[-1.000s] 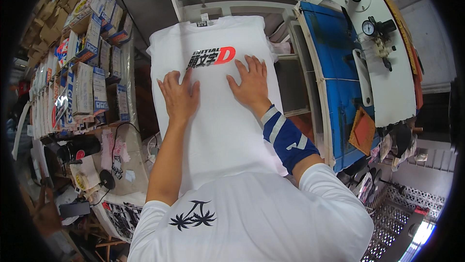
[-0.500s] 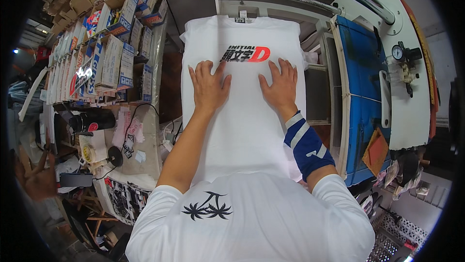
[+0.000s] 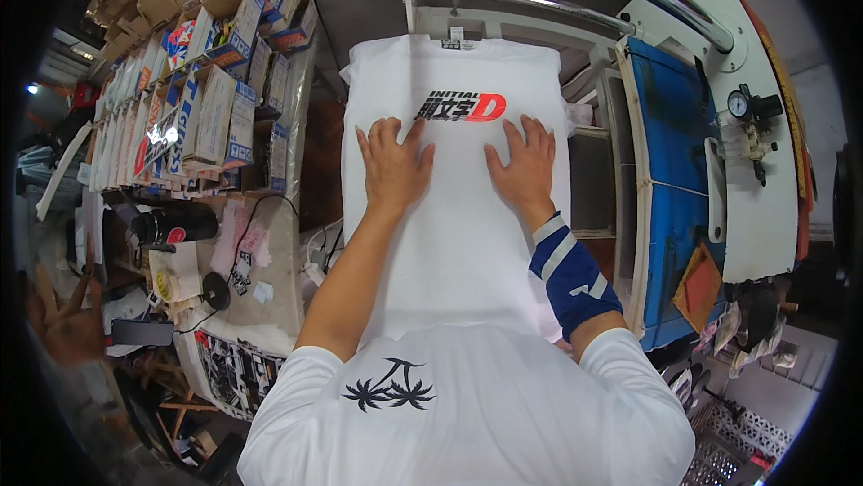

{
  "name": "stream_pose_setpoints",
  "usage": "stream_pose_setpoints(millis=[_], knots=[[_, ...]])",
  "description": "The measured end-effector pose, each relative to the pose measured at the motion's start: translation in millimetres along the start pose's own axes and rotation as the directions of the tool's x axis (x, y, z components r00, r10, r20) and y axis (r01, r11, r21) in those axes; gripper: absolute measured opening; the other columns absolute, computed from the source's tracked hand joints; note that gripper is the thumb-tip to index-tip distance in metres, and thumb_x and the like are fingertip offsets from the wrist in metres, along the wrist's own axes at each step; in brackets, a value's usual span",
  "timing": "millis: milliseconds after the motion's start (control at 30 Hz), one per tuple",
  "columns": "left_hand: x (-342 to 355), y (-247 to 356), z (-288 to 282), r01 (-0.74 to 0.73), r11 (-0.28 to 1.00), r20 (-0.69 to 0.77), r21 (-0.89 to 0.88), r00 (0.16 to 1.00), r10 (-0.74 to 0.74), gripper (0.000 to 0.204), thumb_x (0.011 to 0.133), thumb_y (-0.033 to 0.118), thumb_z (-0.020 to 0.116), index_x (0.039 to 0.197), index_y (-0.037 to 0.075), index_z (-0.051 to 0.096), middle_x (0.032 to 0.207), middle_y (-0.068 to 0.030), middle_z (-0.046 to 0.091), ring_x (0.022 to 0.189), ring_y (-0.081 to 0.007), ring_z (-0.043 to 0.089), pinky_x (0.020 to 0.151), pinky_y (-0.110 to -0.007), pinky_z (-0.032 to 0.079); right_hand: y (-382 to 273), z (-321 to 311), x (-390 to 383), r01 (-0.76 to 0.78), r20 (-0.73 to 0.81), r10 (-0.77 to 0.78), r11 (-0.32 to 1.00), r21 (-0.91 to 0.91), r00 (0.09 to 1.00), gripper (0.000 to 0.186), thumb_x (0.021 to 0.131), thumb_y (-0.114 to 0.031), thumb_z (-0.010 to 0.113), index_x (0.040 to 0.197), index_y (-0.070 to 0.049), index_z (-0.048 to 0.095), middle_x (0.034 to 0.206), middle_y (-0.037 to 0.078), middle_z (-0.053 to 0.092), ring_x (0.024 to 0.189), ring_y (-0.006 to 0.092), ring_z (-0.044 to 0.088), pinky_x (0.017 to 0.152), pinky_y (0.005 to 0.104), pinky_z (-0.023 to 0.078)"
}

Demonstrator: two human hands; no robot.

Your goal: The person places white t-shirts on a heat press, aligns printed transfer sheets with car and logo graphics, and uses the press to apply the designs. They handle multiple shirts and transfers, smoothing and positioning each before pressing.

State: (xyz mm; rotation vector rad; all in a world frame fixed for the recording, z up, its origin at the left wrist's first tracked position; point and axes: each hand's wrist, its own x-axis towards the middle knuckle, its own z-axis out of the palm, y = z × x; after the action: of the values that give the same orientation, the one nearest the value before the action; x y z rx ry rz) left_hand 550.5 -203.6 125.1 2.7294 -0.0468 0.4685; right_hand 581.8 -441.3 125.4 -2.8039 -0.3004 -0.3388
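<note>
A white T-shirt (image 3: 449,243) lies spread out in front of me, its collar at the far end and a black and red print across the chest. On its left half rests my left hand (image 3: 395,162), palm down with the fingers apart, just below the print. My right hand (image 3: 526,162) lies likewise on the right half, fingers spread, near the print's red part. Neither hand holds anything. A blue sleeve with white stripes (image 3: 575,275) covers my right forearm.
Metal bars (image 3: 530,0) cross beyond the collar. To the right stand a blue panel (image 3: 670,153) and a white machine plate with a pressure gauge (image 3: 739,103). At left, a table carries stacked cardboard boxes (image 3: 216,117), a black bottle (image 3: 175,222) and a phone (image 3: 142,333).
Both hands stay flat on the T-shirt in nearly the same places. The whole view has shifted slightly, with the scene a little lower and further right.
</note>
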Motion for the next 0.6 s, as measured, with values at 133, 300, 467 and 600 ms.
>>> stream_pose_setpoints(millis=[133, 300, 467, 600], knots=[[-0.3, -1.1, 2.5, -0.009, 1.0, -0.015, -0.006, 1.0, 0.009, 0.049, 0.093, 0.031, 0.074, 0.137, 0.012, 0.066, 0.13, -0.0161, 0.05, 0.135, -0.0368, 0.042, 0.123, -0.069, 0.019, 1.0, 2.5, -0.1, 0.012, -0.033, -0.012, 1.0, 0.009, 0.999, 0.058, 0.096, -0.043, 0.067, 0.142, -0.008, 0.061, 0.153, 0.021, 0.048, 0.149, 0.0407, 0.036, 0.127, 0.0582, 0.019], [0.2, -0.1, 2.0, -0.009, 1.0, -0.009, -0.005, 1.0, 0.009, 0.049, 0.093, 0.032, 0.074, 0.137, 0.012, 0.066, 0.13, -0.0159, 0.05, 0.136, -0.0369, 0.042, 0.123, -0.069, 0.019, 1.5, 1.2, -0.8, 0.002, -0.017, -0.001, 1.0, 0.017, 1.0, 0.059, 0.096, -0.045, 0.066, 0.143, -0.009, 0.06, 0.155, 0.021, 0.047, 0.15, 0.0409, 0.035, 0.128, 0.0587, 0.017], [-0.2, -0.7, 1.5, -0.005, 1.0, -0.01, 0.011, 1.0, 0.005, 0.048, 0.093, 0.031, 0.074, 0.138, 0.014, 0.066, 0.13, -0.0169, 0.051, 0.134, -0.0365, 0.044, 0.123, -0.068, 0.02, 1.4, 2.8, -1.2, -0.002, -0.015, 0.002, 1.0, 0.02, 1.0, 0.06, 0.096, -0.046, 0.066, 0.144, -0.009, 0.06, 0.155, 0.02, 0.047, 0.15, 0.0406, 0.034, 0.128, 0.0583, 0.016], [0.0, -1.2, 2.2, -0.016, 1.0, -0.02, 0.019, 1.0, 0.016, 0.048, 0.093, 0.031, 0.073, 0.138, 0.014, 0.066, 0.129, -0.0173, 0.051, 0.133, -0.0366, 0.046, 0.123, -0.068, 0.02, 1.0, 1.7, -0.6, -0.001, -0.037, 0.002, 1.0, 0.028, 0.999, 0.057, 0.095, -0.042, 0.069, 0.141, -0.009, 0.062, 0.153, 0.02, 0.048, 0.149, 0.041, 0.036, 0.126, 0.0587, 0.02]])
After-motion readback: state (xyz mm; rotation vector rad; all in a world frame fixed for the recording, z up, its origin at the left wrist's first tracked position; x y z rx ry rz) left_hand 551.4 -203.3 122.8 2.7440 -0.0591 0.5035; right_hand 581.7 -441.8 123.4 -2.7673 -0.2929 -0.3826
